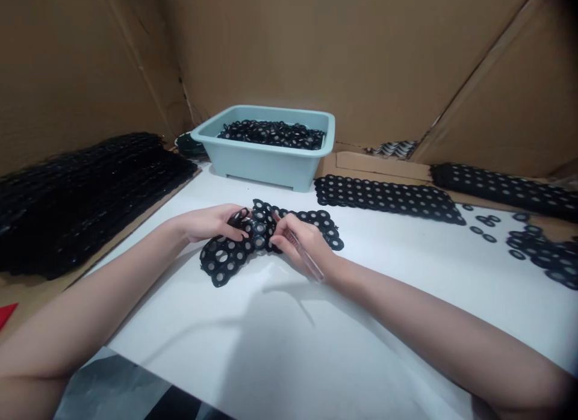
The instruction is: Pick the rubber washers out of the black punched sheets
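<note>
A black sheet of joined rings point(230, 254) lies on the white table point(343, 324) in the middle. My left hand point(212, 222) is closed on its upper left part, thumb and fingers pinching the rings. My right hand point(300, 242) is closed round a thin clear stick-like tool point(309, 260) and presses its fingertips against the middle of the sheet. Part of the sheet point(323, 224) shows behind my right hand.
A light blue tub point(266, 158) full of loose black rings stands behind. A large stack of black sheets point(76, 191) fills the left. More ring sheets point(388, 197) point(506, 185) and loose rings point(542, 251) lie at the right. Cardboard walls surround the table.
</note>
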Available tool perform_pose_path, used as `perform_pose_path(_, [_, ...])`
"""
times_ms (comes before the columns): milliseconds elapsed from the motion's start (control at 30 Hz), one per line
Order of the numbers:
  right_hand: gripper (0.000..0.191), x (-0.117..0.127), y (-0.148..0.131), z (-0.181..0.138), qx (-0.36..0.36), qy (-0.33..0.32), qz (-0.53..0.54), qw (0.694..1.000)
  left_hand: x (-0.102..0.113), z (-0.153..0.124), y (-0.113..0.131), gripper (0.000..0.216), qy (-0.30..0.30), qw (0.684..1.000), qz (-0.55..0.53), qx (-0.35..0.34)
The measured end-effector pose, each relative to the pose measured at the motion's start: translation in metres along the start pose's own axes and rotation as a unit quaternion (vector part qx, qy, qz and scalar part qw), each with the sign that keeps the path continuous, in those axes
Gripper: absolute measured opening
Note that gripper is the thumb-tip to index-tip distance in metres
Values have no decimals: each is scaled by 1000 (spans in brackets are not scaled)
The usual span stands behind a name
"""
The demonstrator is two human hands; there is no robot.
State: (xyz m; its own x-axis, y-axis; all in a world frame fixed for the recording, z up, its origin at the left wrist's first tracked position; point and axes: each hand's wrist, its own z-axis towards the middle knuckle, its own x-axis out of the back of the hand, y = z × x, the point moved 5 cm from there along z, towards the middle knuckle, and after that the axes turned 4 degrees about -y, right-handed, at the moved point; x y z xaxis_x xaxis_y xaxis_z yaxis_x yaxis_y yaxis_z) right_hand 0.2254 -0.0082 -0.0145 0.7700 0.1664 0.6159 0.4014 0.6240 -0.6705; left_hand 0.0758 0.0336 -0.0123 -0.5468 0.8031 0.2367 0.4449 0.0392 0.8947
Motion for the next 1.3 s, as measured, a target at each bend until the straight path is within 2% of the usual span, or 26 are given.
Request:
perform_pose_path(167, [34,-1,-5,1,60,17,-104,993,-5,0,5,27,-3,1000,7,-28])
perform_pose_path(367, [20,-2,-9,0,96,5,-139,986,-9,-2,11,31,-21,998,7,-55])
perform_pose_path(533, [17,-5,-5,0,63,13,-137,988,-10,0,11,35,31,999,22,-25])
perform_pose_path(633, [11,-7,-8,0,77,16,-139,987,-11,2,10,33,64,997,40,2])
perform_pose_path(700, [4,-8,-11,0,98,19,-144,985,-13,4,8,31,80,996,28,11])
perform_pose_path(833, [13,-9,-19,-2,149,22,-174,973,-18,7,3,27,109,994,2,12])
perform_pose_path(967, [15,-9,-31,-7,230,16,-212,950,-27,10,5,19,94,995,12,-33])
perform_pose_path(1067, [14,-4,-38,-10,272,31,-173,946,-30,9,7,17,75,996,-12,-41])
perform_pose_path(1167, [17,2,-34,-13,258,55,-111,958,-27,4,7,26,48,999,-12,1])
perform_pose_path(1300, [22,-1,-12,-15,149,63,-28,986,-17,-4,12,32,47,999,13,16])
